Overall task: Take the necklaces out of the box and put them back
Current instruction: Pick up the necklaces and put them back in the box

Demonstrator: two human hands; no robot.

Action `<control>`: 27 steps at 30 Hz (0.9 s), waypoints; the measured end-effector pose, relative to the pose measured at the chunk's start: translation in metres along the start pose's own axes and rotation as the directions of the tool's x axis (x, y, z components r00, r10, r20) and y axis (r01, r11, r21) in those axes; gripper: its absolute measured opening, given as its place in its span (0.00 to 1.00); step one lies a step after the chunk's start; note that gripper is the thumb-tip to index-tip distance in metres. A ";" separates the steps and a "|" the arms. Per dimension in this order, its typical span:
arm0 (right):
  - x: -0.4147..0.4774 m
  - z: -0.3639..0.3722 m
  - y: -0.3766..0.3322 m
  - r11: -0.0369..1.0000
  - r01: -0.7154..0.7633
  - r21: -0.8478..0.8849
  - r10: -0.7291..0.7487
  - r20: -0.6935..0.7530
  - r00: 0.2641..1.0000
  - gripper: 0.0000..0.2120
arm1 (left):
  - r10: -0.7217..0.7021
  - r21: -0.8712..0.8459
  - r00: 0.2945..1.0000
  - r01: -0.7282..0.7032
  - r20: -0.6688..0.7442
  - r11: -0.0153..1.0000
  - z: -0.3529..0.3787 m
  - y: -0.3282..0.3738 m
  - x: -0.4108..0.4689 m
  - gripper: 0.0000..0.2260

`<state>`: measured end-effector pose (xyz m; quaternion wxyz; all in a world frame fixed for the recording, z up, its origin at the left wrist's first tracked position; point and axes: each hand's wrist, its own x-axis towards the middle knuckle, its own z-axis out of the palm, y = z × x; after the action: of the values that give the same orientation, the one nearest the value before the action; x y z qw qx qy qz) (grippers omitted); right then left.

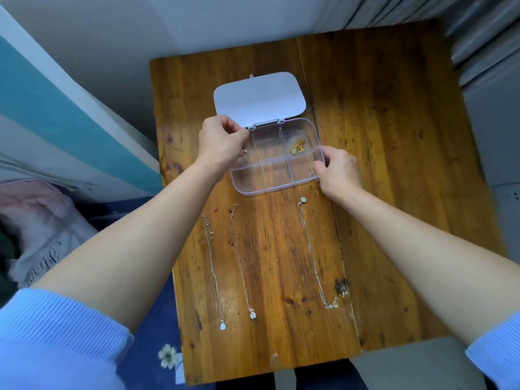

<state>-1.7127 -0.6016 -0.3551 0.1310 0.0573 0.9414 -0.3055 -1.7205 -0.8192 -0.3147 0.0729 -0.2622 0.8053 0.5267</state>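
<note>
A clear plastic box (260, 187) with several compartments lies open on the wooden table (380, 136), its white lid (259, 98) folded back. A gold necklace (297, 147) sits bunched in the far right compartment. My left hand (221, 142) is over the box's left end, fingers pinched on a thin silver necklace (245, 156) that hangs below them. My right hand (339, 171) grips the box's right near corner. Three necklaces lie stretched out on the table in front of the box: a silver one (213, 266) at left, a rose one (242, 266) beside it, another silver one (313, 257) at right.
The table's left edge borders a blue floral fabric (157, 333) and a pink-grey cloth (42, 229). A white wall stands behind the table and grey panels (484, 52) on the right. A grey surface (416, 361) lies at the near right corner.
</note>
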 end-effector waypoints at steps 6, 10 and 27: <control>0.001 0.006 0.005 1.000 -0.002 0.002 0.002 -0.019 1.000 0.15 | 0.192 0.199 0.979 -0.176 -0.068 0.964 -0.010 -0.009 -0.020 0.02; -0.001 0.008 0.005 1.000 -0.018 0.025 0.018 -0.027 0.999 0.15 | 0.131 0.196 0.979 -0.100 -0.153 0.975 -0.021 -0.035 -0.056 0.02; -0.020 0.007 -0.006 0.952 -0.154 0.264 0.151 0.030 0.988 0.16 | -0.324 0.625 0.937 0.175 0.132 0.761 0.017 -0.114 -0.118 0.05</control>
<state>-1.6931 -0.6112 -0.3518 0.1498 0.1455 0.8840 -0.4183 -1.5660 -0.7987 -0.3684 0.3163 -0.2672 0.8740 0.2544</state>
